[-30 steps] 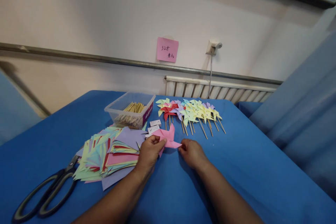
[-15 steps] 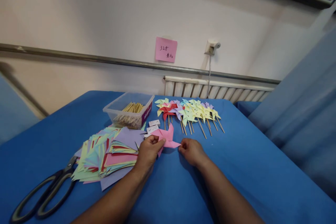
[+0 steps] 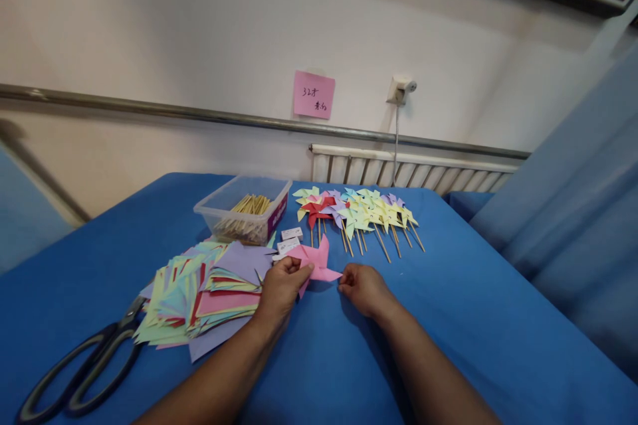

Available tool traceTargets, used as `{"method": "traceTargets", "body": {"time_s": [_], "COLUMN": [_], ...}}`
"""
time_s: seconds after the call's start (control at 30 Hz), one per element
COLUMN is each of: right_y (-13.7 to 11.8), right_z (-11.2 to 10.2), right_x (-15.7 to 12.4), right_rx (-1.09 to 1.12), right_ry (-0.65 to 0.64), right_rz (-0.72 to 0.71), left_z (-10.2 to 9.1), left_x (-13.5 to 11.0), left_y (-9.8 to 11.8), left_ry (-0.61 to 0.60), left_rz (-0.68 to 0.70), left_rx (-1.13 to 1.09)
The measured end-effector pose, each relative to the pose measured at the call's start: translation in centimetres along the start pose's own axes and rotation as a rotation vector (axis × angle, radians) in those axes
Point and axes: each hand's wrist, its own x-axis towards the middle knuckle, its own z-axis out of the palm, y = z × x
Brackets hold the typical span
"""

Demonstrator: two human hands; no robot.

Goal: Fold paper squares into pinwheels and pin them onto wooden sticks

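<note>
Only our view has shifted slightly. Our left hand [image 3: 282, 284] pinches one pink pinwheel [image 3: 316, 264]; our right hand [image 3: 366, 289], fingers drawn narrow, is at its tip, grip unclear. Beyond sit at least two small boxes [image 3: 292, 234] and one tub [image 3: 278, 216].

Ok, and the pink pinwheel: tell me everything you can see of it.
The pink pinwheel looks like folded paper, plain pink, with visible pointed blades aiming up, right and down-left; creases show. No stick is visible on it. It is held tilted over the blue cloth, nearer the camera than the small white boxes. The left hand pinches its left side, thumb on top, hiding part. The right hand is at its right tip; contact is unclear.
</note>
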Motion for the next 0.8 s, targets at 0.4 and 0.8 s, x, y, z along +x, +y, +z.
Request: {"method": "traceTargets", "body": {"time_s": [0.4,0.8], "right_y": [-1.5,-2.0], "right_z": [-0.7,-0.2], "right_x": [-1.1,-1.3], "right_rx": [-0.236,-0.354], "right_ry": [0.028,0.012], "right_rz": [-0.006,-0.039], "left_z": [-0.1,-0.2], "left_x": [0.2,0.2], "left_y": [-0.1,-0.2], "left_ry": [0.004,0.012], "left_rz": [-0.014,-0.027], "left_rx": [-0.015,-0.035]}}
